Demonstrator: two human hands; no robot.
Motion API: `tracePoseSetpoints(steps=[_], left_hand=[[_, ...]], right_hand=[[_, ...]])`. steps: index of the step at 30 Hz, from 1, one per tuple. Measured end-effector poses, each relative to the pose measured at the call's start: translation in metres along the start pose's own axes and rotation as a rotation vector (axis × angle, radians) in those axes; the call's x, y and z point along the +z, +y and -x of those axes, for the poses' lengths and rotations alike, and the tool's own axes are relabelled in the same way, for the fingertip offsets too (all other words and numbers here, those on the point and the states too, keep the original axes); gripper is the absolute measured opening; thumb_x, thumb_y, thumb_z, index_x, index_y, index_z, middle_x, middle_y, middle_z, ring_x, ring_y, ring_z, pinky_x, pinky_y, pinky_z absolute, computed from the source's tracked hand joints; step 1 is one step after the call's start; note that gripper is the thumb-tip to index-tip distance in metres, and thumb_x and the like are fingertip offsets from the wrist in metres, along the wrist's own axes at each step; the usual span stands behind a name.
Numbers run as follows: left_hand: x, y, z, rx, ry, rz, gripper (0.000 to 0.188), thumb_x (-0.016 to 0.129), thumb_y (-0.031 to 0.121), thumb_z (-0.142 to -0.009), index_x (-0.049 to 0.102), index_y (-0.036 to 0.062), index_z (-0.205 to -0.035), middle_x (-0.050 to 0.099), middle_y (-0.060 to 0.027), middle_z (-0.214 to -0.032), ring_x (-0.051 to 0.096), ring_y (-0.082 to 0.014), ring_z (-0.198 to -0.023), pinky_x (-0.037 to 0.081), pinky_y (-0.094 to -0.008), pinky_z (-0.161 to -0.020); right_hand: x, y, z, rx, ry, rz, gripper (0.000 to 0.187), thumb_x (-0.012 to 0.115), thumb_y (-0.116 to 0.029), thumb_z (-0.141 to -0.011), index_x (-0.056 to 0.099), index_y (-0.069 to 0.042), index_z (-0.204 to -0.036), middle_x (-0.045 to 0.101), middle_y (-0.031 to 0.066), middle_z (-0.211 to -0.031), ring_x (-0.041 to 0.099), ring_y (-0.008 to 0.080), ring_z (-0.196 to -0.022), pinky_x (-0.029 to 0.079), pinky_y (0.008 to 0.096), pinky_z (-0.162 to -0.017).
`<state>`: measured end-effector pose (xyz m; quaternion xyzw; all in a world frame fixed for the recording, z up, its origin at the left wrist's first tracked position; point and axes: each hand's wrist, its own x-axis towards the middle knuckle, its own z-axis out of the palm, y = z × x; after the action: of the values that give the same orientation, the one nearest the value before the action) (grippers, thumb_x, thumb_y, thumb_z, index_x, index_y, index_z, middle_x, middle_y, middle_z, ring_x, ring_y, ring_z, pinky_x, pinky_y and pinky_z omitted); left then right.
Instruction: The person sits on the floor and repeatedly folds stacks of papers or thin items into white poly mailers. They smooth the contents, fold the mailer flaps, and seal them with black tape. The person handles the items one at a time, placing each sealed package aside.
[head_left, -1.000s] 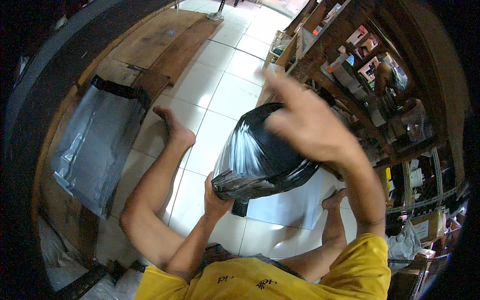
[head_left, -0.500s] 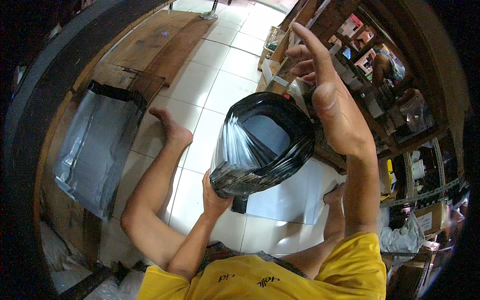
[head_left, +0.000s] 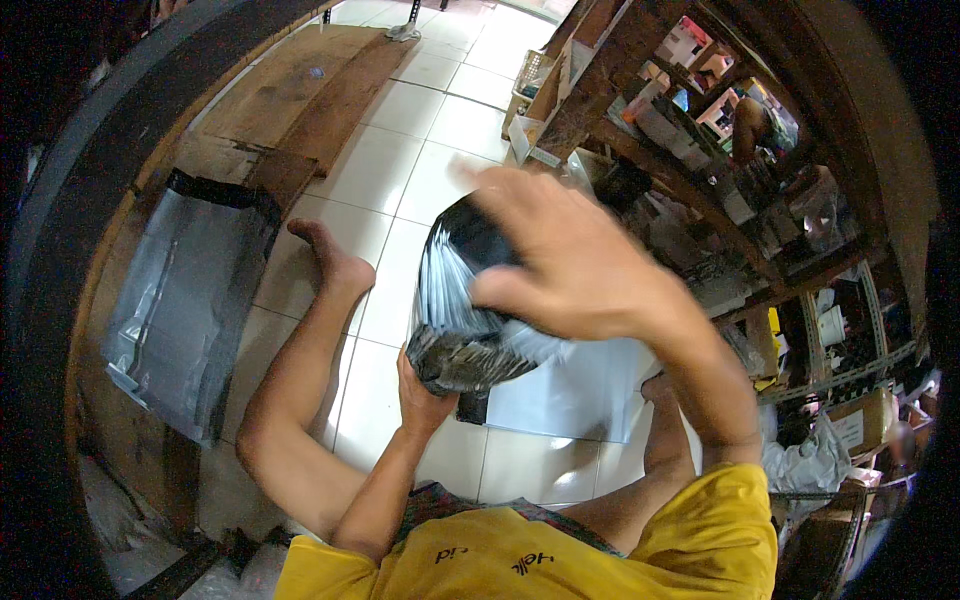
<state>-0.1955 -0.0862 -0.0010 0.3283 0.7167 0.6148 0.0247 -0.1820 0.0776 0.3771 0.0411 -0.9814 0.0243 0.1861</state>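
A thick bundle of plastic mailing bags (head_left: 440, 290), pale on one side and black along its edges, is held up curled in front of me. My left hand (head_left: 425, 402) grips its lower end, with most of the fingers hidden behind it. Over the bundle's top and right side stretches my right hand (head_left: 560, 260), open, thumb apart from the fingers, slightly blurred; whether it touches the bags I cannot tell. Below the bundle, a flat pale sheet with a black edge (head_left: 560, 400) lies on the tiles between my legs.
A stack of grey plastic bags with a black edge (head_left: 190, 290) lies on cardboard at the left. Wooden shelving (head_left: 690, 190) holding mixed goods stands at the right. Metal racks (head_left: 850, 370) with a carton (head_left: 865, 425) are at the lower right. White tiles (head_left: 385, 170) cover the floor.
My right hand has swung left and down from beside the bundle to over its top. The bundle has shifted slightly left, still in my left hand, and its opening is now mostly covered.
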Motion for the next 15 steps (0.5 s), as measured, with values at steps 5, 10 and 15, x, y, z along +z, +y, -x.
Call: tracePoseSetpoints(steps=[5, 10, 15], left_hand=[[0.005, -0.01, 0.005, 0.035, -0.03, -0.057, 0.106, 0.089, 0.006, -0.064, 0.024, 0.0023, -0.147, 0.044, -0.0285, -0.139, 0.048, -0.0497, -0.125, 0.041, -0.0549, -0.106], [0.008, -0.011, 0.001, 0.107, 0.002, -0.102, 0.109, 0.088, 0.004, -0.063, 0.021, -0.0002, -0.149, 0.043, -0.031, -0.137, 0.048, -0.05, -0.123, 0.043, -0.0535, -0.105], [0.001, -0.005, 0.002, 0.036, -0.009, -0.089, 0.107, 0.087, 0.006, -0.065, 0.02, -0.0003, -0.148, 0.044, -0.0313, -0.135, 0.048, -0.0504, -0.123, 0.041, -0.056, -0.105]], right_hand=[[-0.006, 0.001, -0.01, 0.107, -0.02, -0.147, 0.085, 0.055, -0.056, -0.094, 0.033, 0.001, -0.153, 0.055, 0.0337, -0.132, 0.057, 0.0466, -0.122, 0.044, 0.0478, -0.105], [-0.002, 0.024, -0.036, 0.211, 0.005, -0.344, 0.087, 0.041, -0.066, -0.098, 0.029, -0.001, -0.155, 0.057, 0.0336, -0.127, 0.057, 0.0468, -0.12, 0.044, 0.0487, -0.106], [0.039, 0.027, -0.05, 0.1, -0.138, -0.214, 0.09, 0.033, -0.069, -0.1, 0.029, 0.004, -0.152, 0.048, 0.0348, -0.142, 0.05, 0.0439, -0.133, 0.04, 0.0454, -0.112]])
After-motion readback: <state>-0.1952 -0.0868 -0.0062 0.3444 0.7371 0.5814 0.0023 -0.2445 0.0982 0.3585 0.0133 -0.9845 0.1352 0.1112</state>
